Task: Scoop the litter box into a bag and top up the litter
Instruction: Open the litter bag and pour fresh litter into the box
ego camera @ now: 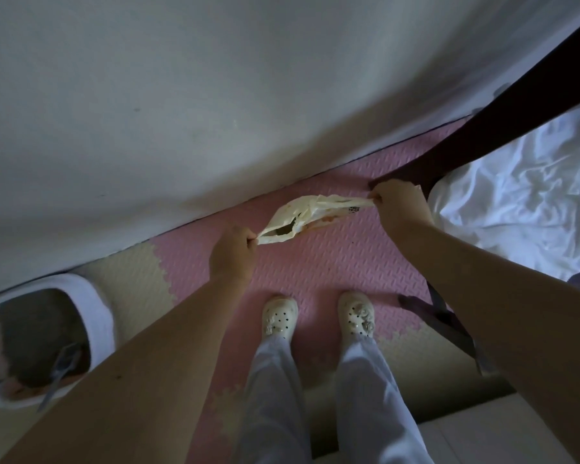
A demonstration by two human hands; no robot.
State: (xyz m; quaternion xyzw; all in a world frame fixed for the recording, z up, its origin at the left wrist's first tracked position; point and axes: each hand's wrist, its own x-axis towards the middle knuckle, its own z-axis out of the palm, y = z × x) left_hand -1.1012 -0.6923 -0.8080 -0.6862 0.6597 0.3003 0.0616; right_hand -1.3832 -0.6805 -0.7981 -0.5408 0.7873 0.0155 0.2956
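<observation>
A cream plastic bag (310,216) with orange print is stretched in the air above the pink floor mat. My left hand (232,252) pinches its left end. My right hand (400,204) pinches its right end. A dark opening shows in the bag near my left hand. At the lower left a white litter box (96,306) holds grey litter, and a grey scoop (59,371) lies in it with its handle sticking out over the front rim.
A white wall (181,112) runs close ahead. A dark wooden bed frame (503,128) and rumpled white bedding (529,195) stand at the right. Pink and cream foam mats (332,262) cover the floor. My feet in white clogs (278,316) stand on the mat.
</observation>
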